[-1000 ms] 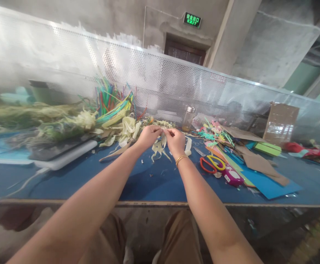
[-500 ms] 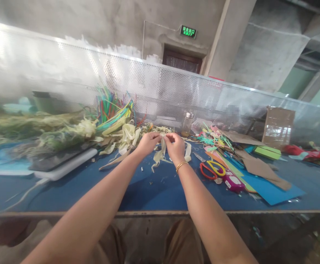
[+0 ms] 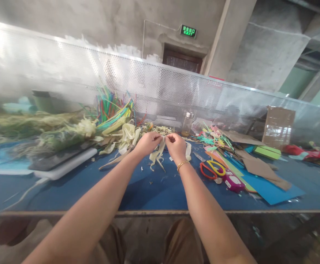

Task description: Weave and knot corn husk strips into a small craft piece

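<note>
Both my hands meet over the middle of the blue table, fingertips pinched close together. My left hand [image 3: 149, 143] and my right hand [image 3: 175, 146] grip a pale, thin strip that looks like dried corn husk [image 3: 157, 157]. Its torn, curling ends hang down between the hands. Exactly how the fingertips hold its upper part is hard to make out. Left of my left hand lies a heap of similar pale husks [image 3: 129, 136]. A small husk piece [image 3: 188, 151] shows just beyond my right wrist, which wears a gold bracelet.
Scissors with red and yellow handles [image 3: 212, 169] and a purple box [image 3: 233, 182] lie to the right, beside coloured paper and cardboard [image 3: 267, 170]. A glass bottle [image 3: 187, 124] stands behind. Colourful pipe cleaners [image 3: 116, 110] and a white-edged device [image 3: 66, 164] are left.
The hanging husk strip has swung left and its ends have spread apart. My right hand has shifted slightly to the right; my left hand stays almost in place.
</note>
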Action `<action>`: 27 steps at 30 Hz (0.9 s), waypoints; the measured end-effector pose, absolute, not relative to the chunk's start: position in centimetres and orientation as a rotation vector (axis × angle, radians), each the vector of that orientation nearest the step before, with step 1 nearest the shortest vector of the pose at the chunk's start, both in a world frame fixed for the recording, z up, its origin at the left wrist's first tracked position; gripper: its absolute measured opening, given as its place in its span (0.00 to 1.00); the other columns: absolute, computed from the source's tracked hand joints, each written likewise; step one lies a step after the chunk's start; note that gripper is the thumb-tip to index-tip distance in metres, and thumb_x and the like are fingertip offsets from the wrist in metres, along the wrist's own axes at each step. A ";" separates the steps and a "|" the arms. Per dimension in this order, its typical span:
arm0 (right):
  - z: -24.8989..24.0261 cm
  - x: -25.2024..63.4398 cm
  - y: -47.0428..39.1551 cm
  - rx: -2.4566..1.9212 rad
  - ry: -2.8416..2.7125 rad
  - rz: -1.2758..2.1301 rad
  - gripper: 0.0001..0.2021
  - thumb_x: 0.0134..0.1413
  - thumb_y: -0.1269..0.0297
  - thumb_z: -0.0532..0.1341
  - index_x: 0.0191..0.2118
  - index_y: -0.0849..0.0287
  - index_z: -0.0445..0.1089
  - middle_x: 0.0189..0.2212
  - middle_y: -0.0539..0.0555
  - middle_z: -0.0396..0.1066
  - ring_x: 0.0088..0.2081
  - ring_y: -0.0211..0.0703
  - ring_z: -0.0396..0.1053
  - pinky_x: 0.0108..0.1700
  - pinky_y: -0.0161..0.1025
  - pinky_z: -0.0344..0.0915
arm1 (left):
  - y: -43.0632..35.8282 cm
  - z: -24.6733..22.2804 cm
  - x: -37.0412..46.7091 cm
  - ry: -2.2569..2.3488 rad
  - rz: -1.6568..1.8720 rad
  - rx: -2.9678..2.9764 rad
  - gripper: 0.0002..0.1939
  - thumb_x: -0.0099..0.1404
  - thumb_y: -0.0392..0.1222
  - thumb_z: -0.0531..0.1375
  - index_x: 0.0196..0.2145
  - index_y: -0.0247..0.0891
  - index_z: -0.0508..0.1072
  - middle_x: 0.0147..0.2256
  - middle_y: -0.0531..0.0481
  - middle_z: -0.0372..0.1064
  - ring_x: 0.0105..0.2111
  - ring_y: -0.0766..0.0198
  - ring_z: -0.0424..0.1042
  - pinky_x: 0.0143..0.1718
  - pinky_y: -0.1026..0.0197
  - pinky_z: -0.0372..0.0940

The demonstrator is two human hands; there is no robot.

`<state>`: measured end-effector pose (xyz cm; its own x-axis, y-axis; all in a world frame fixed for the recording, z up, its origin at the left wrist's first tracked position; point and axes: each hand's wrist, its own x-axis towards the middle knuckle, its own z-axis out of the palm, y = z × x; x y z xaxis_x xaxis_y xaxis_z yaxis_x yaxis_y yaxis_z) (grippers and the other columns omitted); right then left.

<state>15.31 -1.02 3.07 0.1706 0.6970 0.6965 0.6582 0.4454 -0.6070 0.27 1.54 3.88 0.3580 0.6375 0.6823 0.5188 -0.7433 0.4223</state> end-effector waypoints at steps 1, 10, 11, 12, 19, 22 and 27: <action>3.1 15.3 -1.0 -1.252 -1.524 0.047 0.08 0.50 0.60 0.59 0.29 0.57 0.73 0.28 0.51 0.75 0.30 0.41 0.70 0.36 0.36 0.62 | 1.5 3.9 0.2 1.063 1.331 2.484 0.13 0.61 0.41 0.51 0.20 0.37 0.63 0.21 0.53 0.60 0.24 0.66 0.59 0.27 0.63 0.50; 3.5 15.4 -1.5 -1.245 -1.447 0.158 0.08 0.45 0.60 0.60 0.27 0.58 0.74 0.24 0.52 0.74 0.28 0.42 0.70 0.34 0.37 0.62 | 1.4 4.0 0.3 1.066 1.379 2.467 0.13 0.61 0.41 0.52 0.20 0.38 0.65 0.22 0.52 0.62 0.24 0.66 0.59 0.27 0.62 0.51; 3.4 15.3 -1.5 -1.225 -1.420 0.197 0.08 0.44 0.60 0.60 0.26 0.58 0.74 0.23 0.51 0.74 0.27 0.42 0.70 0.33 0.36 0.62 | 1.4 3.9 0.4 1.067 1.387 2.454 0.13 0.61 0.41 0.52 0.20 0.38 0.64 0.22 0.53 0.61 0.24 0.66 0.59 0.27 0.62 0.51; 3.3 15.2 -1.4 -1.199 -1.387 0.241 0.08 0.43 0.61 0.60 0.26 0.58 0.74 0.23 0.51 0.74 0.27 0.41 0.70 0.33 0.36 0.62 | 1.4 3.9 0.4 1.069 1.395 2.440 0.13 0.61 0.41 0.52 0.20 0.38 0.64 0.21 0.53 0.61 0.24 0.66 0.59 0.27 0.62 0.51; 2.3 14.2 -0.1 -1.007 -1.086 0.545 0.07 0.39 0.61 0.61 0.25 0.59 0.73 0.21 0.48 0.72 0.25 0.38 0.67 0.30 0.34 0.63 | 1.5 3.8 0.7 1.055 1.412 2.363 0.15 0.62 0.43 0.52 0.19 0.38 0.64 0.21 0.53 0.61 0.24 0.66 0.60 0.28 0.62 0.52; 2.1 13.8 0.1 -0.970 -1.006 0.634 0.06 0.38 0.62 0.61 0.24 0.58 0.71 0.19 0.47 0.70 0.24 0.37 0.66 0.29 0.33 0.63 | 1.5 3.7 0.9 1.040 1.416 2.354 0.15 0.61 0.43 0.51 0.19 0.38 0.64 0.21 0.53 0.61 0.25 0.66 0.60 0.28 0.62 0.52; 2.3 13.8 -0.2 -0.948 -0.899 0.768 0.05 0.38 0.62 0.61 0.24 0.58 0.69 0.18 0.47 0.68 0.24 0.37 0.67 0.27 0.33 0.64 | 1.7 3.6 0.7 1.086 1.503 2.246 0.15 0.59 0.42 0.52 0.16 0.38 0.61 0.18 0.55 0.56 0.22 0.67 0.57 0.26 0.62 0.50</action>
